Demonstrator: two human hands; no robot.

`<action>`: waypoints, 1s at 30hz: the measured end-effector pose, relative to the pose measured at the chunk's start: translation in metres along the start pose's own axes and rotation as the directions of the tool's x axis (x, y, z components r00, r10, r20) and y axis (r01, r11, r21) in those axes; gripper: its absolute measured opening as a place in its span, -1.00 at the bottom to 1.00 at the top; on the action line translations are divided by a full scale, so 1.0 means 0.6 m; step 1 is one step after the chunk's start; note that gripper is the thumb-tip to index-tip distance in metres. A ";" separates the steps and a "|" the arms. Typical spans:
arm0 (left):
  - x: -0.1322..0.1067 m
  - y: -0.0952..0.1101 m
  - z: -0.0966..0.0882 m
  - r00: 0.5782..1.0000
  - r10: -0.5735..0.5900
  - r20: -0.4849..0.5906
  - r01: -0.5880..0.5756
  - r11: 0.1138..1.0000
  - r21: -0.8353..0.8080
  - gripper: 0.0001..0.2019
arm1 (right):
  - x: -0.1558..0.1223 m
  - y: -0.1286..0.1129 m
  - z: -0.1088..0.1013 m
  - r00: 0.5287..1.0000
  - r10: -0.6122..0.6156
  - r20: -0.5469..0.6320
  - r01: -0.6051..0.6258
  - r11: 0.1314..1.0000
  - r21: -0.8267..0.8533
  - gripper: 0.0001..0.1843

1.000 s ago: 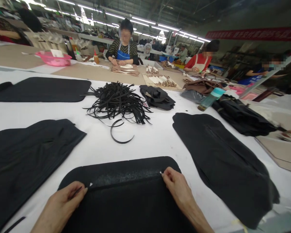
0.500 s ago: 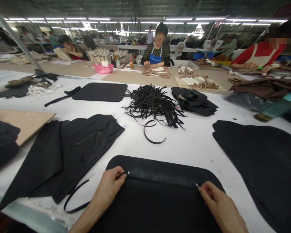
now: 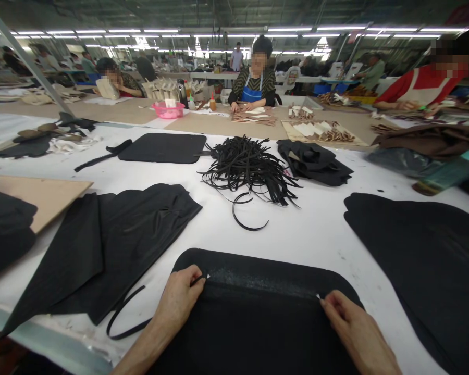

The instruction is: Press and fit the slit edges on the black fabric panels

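A large black panel with rounded corners lies in front of me at the bottom of the view. A dull, whitish smeared band crosses it near its far edge. My left hand is at the panel's left side, thumb and fingers pinched on a thin black strip beside a small white tip. On the right side, my right hand is closed in a pinch next to another white tip; what lies inside its fingers is hidden. A curled black strip passes behind my left forearm.
Beyond the panel lies a heap of black strips. Black sheets lie at left and right. A smaller black panel and a bottle are farther off. A co-worker sits across the table.
Both hands keep almost the same pinched hold at the panel. The whole view has shifted slightly, and the co-worker across has moved their hands a little.
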State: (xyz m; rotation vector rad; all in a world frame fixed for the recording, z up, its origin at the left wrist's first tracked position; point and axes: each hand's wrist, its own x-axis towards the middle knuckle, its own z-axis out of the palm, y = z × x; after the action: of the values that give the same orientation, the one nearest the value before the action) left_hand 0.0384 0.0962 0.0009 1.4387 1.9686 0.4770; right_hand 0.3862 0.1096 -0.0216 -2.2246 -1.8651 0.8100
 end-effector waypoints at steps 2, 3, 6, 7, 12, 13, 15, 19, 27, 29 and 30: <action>0.001 0.001 0.000 1.000 0.005 0.005 -0.005 1.000 0.023 -0.82 | -0.001 -0.001 0.000 1.000 -0.006 0.001 0.006 1.000 -0.002 -0.67; 0.001 0.001 0.000 1.000 0.008 0.008 -0.009 0.999 0.035 -0.82 | -0.001 -0.002 0.000 1.000 -0.010 -0.002 0.010 1.000 -0.001 -0.67; 0.002 -0.002 0.001 1.000 0.015 0.019 -0.017 0.997 0.080 -0.83 | -0.001 -0.006 -0.001 0.999 -0.019 -0.030 0.019 1.000 0.008 -0.69; 0.002 -0.004 0.002 1.000 0.017 0.023 -0.019 0.995 0.097 -0.83 | -0.002 -0.008 -0.002 0.999 -0.024 -0.041 0.024 1.000 0.012 -0.69; -0.004 -0.007 0.004 1.000 0.022 0.014 -0.024 0.978 0.208 -0.84 | -0.009 -0.026 -0.007 0.998 0.017 -0.064 -0.019 0.999 -0.027 -0.75; -0.006 -0.006 0.004 1.000 0.020 0.005 -0.020 0.973 0.230 -0.85 | -0.011 -0.029 -0.007 0.996 0.029 -0.084 -0.034 0.998 -0.050 -0.77; -0.010 -0.002 0.002 1.000 0.014 -0.013 -0.010 0.963 0.269 -0.87 | -0.016 -0.032 -0.007 0.989 0.044 -0.142 -0.059 0.992 -0.109 -0.80; -0.014 -0.002 -0.007 1.000 0.011 -0.016 -0.005 0.937 0.350 -0.88 | -0.027 -0.026 -0.001 0.973 0.002 -0.233 -0.054 0.974 -0.219 -0.85; -0.047 -0.005 0.030 0.793 0.604 -0.082 -0.535 0.753 0.382 -0.63 | -0.071 -0.089 0.038 0.699 -0.623 -0.352 0.486 0.774 -0.405 -0.53; -0.051 0.005 0.058 0.580 0.813 0.051 -0.741 0.501 0.446 -0.53 | -0.074 -0.119 0.061 0.644 -0.694 -0.321 0.563 0.715 -0.415 -0.50; -0.051 0.009 0.071 0.501 0.856 0.126 -0.793 0.396 0.463 -0.50 | -0.073 -0.131 0.073 0.633 -0.710 -0.307 0.578 0.698 -0.423 -0.51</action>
State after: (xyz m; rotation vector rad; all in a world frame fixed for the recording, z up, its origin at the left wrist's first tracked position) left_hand 0.0772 0.0659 -0.0178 2.8076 1.3153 0.5291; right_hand 0.2925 0.0759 -0.0113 -1.4199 -2.3628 -0.1185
